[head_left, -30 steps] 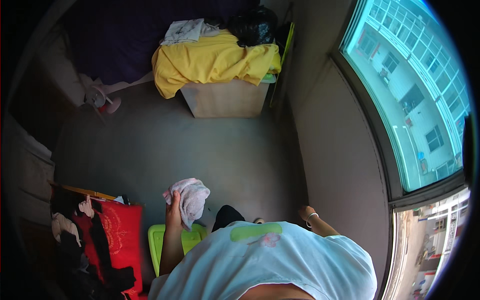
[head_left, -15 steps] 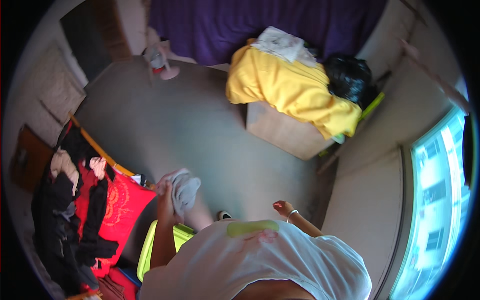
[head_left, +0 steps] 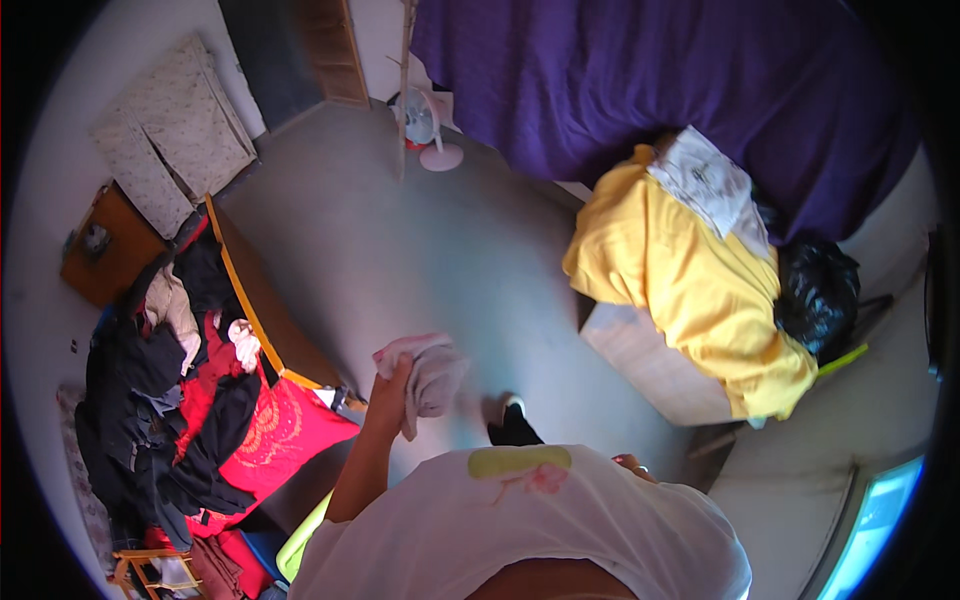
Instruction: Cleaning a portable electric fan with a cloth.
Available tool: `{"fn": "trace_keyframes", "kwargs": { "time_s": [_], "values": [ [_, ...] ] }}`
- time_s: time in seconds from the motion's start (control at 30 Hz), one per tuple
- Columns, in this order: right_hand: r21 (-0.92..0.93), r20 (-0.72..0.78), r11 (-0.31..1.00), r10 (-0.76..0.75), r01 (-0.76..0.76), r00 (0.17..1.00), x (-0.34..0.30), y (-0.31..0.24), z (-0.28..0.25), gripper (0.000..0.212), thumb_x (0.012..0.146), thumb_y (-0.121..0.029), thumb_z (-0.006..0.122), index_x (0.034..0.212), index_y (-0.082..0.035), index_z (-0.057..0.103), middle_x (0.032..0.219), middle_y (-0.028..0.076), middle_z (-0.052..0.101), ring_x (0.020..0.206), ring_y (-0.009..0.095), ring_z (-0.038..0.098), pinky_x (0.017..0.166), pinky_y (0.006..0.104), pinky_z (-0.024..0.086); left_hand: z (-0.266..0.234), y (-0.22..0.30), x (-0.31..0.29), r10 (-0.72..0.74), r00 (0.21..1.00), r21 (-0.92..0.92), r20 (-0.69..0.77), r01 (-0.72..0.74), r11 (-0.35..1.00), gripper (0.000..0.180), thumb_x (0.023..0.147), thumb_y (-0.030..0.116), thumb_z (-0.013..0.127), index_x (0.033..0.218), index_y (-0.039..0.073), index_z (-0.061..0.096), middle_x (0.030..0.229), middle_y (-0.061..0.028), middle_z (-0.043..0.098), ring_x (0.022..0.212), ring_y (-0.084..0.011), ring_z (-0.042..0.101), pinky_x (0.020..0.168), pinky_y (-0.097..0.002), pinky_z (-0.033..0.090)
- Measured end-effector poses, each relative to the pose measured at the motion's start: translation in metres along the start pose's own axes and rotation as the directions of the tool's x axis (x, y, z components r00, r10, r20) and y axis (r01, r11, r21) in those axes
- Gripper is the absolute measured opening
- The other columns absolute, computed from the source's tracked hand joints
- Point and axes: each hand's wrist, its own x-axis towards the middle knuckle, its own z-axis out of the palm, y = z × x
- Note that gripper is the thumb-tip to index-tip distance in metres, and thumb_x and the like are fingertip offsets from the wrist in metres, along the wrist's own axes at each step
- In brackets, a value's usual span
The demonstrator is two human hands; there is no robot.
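A crumpled greyish-pink cloth (head_left: 432, 378) hangs from my left hand (head_left: 393, 385), whose fingers are closed on it in front of my body. The cloth is held over the grey floor (head_left: 340, 240), touching nothing else. Only a small part of my right hand (head_left: 633, 466) shows at the right edge of my white shirt (head_left: 520, 520). The rest of that hand is hidden, so its fingers cannot be read. A dark trouser leg and a shoe (head_left: 513, 404) stick out below the cloth's right side.
To the left is a bed (head_left: 235, 280) heaped with dark and red clothes. A lime-green plastic bin (head_left: 303, 535) stands close by my left arm. A yellow cloth (head_left: 690, 290) covers a box at right, beside a black plastic bag (head_left: 818, 295). A fan (head_left: 425, 125) stands at the back.
My view has turned left, so the yellow-covered box now sits further right. My left hand still holds the cloth. My right hand has mostly gone behind my shirt, and a foot has come forward.
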Motion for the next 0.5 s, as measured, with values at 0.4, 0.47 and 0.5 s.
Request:
{"fn": "trace_keyframes", "kwargs": {
  "time_s": [0.4, 0.47, 0.5],
  "values": [
    [-0.586, 0.247, 0.418, -0.724, 0.694, 0.645, 0.263, -0.465, -0.048, 0.036, 0.088, -0.035, 0.046, 0.089, -0.006, 0.068, 0.099, 0.018, 0.067, 0.095, 0.037, 0.063, 0.084, 0.0462, 0.049, -0.101, 0.002, 0.054, -0.027, 0.782, -0.150, -0.622, -0.086, 0.985, 0.059, 0.096, 0.048, 0.050, 0.127, -0.002, 0.052, 0.115, -0.0155, 0.061, 0.100, -0.0235, 0.061, 0.088, -0.0349, 0.049],
    [-0.459, 0.303, 0.373, -0.787, 0.806, 0.537, 0.255, -0.550, -0.025, 0.034, 0.089, -0.035, 0.047, 0.091, -0.007, 0.067, 0.098, 0.017, 0.067, 0.094, 0.037, 0.063, 0.083, 0.0452, 0.049, -0.137, -0.014, 0.068, 0.088, 0.736, -0.105, -0.671, -0.213, 0.971, 0.060, 0.096, 0.048, 0.051, 0.129, -0.002, 0.050, 0.117, -0.0159, 0.061, 0.102, -0.0246, 0.061, 0.089, -0.0362, 0.049],
    [-0.351, 0.267, 0.380, -0.835, 0.856, 0.481, 0.257, -0.576, -0.011, 0.033, 0.090, -0.034, 0.047, 0.092, -0.008, 0.067, 0.097, 0.017, 0.067, 0.093, 0.037, 0.062, 0.082, 0.0451, 0.049, -0.137, -0.001, 0.075, 0.109, 0.715, -0.101, -0.690, -0.245, 0.964, 0.061, 0.095, 0.048, 0.051, 0.129, -0.002, 0.050, 0.117, -0.0158, 0.061, 0.103, -0.0249, 0.061, 0.090, -0.0363, 0.049]
  ]
}}
